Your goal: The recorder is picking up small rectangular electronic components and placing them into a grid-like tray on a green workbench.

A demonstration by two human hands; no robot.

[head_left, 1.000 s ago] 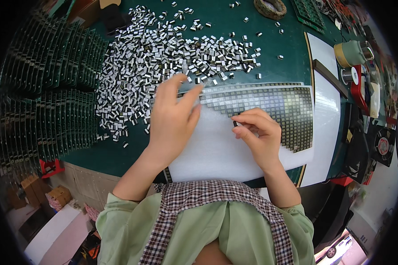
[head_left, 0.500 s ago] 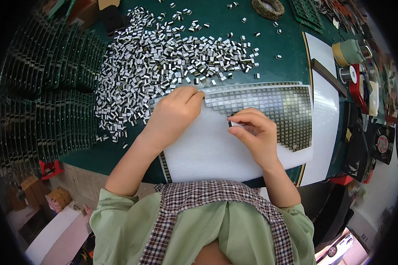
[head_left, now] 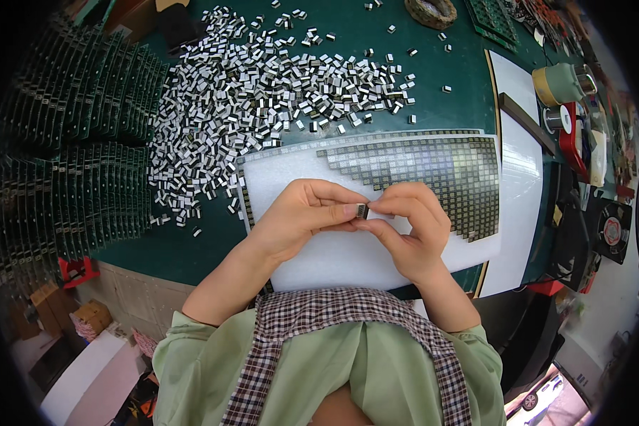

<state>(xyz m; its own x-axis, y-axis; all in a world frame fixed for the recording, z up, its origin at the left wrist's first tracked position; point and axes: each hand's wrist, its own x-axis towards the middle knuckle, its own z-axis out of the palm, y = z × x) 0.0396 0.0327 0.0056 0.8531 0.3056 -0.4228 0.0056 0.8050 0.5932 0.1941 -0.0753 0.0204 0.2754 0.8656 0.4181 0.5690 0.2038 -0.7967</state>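
Over the white foam sheet, my two hands meet at one small block-shaped electronic part with a dark, pin-like ribbed side. My left hand pinches it between thumb and fingers. From the other side, the thumb and fingertips of my right hand close on it too; their exact contact is partly hidden. Beyond my hands, many similar parts stand packed in slanting rows as a block on the foam's right side. A large loose pile of black-and-white parts spreads across the green table.
Stacked green circuit boards fill the left side. On the right lie a white board, a dark bar, a solder spool and a green-yellow container. A roll of tape sits at the back.
My left hand has left the far left end of the packed rows and come nearer, to the right, meeting my right hand at the part. The right hand has stayed almost in place.
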